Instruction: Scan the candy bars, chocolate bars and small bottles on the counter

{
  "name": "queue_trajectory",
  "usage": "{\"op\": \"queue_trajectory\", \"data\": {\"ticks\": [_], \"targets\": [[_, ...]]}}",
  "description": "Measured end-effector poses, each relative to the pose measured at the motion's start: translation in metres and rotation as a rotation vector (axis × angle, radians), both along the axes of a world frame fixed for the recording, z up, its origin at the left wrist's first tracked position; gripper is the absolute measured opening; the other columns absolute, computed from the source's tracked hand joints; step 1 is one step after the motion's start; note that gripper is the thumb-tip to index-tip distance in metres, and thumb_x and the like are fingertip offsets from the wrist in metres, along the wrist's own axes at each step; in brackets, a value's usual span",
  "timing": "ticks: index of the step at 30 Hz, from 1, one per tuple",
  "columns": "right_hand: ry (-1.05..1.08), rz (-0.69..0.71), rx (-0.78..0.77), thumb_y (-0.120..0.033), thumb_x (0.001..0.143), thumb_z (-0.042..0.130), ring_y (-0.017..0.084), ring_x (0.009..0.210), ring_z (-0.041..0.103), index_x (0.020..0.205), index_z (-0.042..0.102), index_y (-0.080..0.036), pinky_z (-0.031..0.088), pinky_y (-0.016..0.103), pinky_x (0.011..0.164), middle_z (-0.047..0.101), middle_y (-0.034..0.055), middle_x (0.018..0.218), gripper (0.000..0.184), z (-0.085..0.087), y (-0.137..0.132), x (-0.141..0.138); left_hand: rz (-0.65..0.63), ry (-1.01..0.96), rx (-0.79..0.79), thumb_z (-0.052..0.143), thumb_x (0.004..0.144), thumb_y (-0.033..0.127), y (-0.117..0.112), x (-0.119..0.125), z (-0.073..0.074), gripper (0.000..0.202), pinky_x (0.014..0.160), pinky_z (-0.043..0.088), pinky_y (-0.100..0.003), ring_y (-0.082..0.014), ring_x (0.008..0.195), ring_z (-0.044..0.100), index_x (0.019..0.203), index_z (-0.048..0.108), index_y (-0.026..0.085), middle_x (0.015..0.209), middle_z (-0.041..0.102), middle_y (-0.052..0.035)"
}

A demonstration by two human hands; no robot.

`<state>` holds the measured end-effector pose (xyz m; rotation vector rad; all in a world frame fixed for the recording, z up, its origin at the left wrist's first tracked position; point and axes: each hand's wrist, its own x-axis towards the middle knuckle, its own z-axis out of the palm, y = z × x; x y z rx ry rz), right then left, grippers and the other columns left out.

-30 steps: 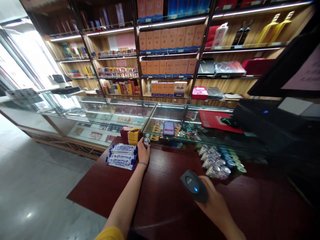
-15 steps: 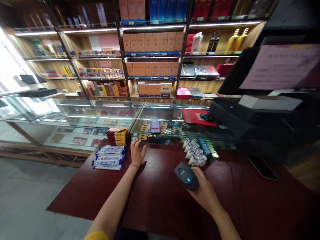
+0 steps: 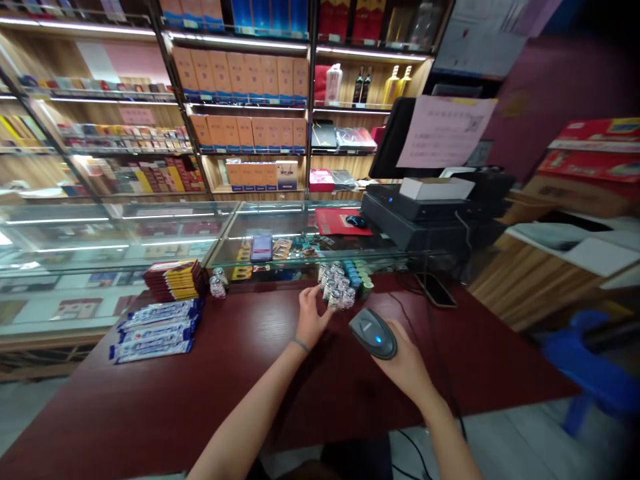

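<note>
My right hand (image 3: 403, 357) is wrapped around a dark barcode scanner (image 3: 374, 335) with a lit blue light, held above the reddish-brown table. My left hand (image 3: 311, 319) reaches to a cluster of small silver-topped containers (image 3: 336, 285), its thumb and fingers apart at the cluster's near left edge. Whether the fingertips touch one of them I cannot tell. Blue and green small containers (image 3: 361, 277) stand against the cluster's right side. Two more silver-topped containers (image 3: 218, 285) stand apart on the left, beside stacked dark red and yellow packs (image 3: 176, 280). Blue-and-white long packets (image 3: 156, 330) lie in front of those.
A glass display counter (image 3: 165, 230) runs along the back of the table (image 3: 240, 380). At right are a phone (image 3: 436, 289), a monitor with a paper sheet (image 3: 445, 133) and a black machine (image 3: 410, 217). Cables hang near my right arm. A blue stool (image 3: 595, 363) stands at far right.
My left hand has moved from the left-hand containers across to the cluster on the right. The view has turned right. My right hand still holds the scanner.
</note>
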<state>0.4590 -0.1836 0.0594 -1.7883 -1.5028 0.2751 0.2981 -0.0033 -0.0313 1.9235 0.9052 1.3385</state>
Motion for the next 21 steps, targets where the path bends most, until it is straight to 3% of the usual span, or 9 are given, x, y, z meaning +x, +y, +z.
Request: {"op": "queue_trajectory", "data": {"ticks": [5,12,17,21], "targets": [[-0.009,-0.029,0.013,-0.028,0.082,0.059,0.022,0.098,0.069,0.115,0.056,-0.023,0.054,0.031,0.085,0.061,0.0077,0.119,0.034,-0.002,-0.014,0.017,-0.004,0.051,-0.011,0.075,0.077,0.022,-0.006,0.033,-0.008,0.069,0.109,0.041,-0.049,-0.0298,0.126,0.047,0.140,0.048,0.025,0.130,0.038,-0.0125],[-0.015,-0.062,0.011,-0.029,0.081,0.058,0.021,0.092,0.070,0.114,0.057,-0.024,0.054,0.029,0.080,0.062,0.0062,0.118,0.034,-0.005,-0.017,0.019,0.013,0.059,0.016,0.067,0.082,0.016,-0.005,0.041,-0.014,0.045,0.103,0.044,-0.046,-0.0263,0.113,0.054,0.125,0.055,0.020,0.119,0.047,-0.0116],[-0.015,-0.055,0.019,-0.027,0.081,0.058,0.022,0.096,0.069,0.116,0.056,-0.024,0.054,0.030,0.081,0.061,0.0068,0.119,0.035,-0.004,-0.011,0.013,-0.029,-0.079,-0.103,0.067,0.083,0.021,-0.005,0.019,-0.004,0.041,0.096,0.050,-0.041,-0.0249,0.111,0.057,0.122,0.055,0.020,0.120,0.055,-0.0119],[-0.004,-0.029,0.015,-0.026,0.080,0.059,0.023,0.095,0.068,0.116,0.055,-0.024,0.054,0.032,0.082,0.061,0.0071,0.118,0.036,-0.002,-0.001,0.000,-0.150,-0.284,-0.352,0.068,0.084,0.033,0.004,-0.028,0.011,0.050,0.087,0.055,-0.036,-0.0217,0.106,0.063,0.130,0.050,0.023,0.126,0.058,-0.0112]]}}
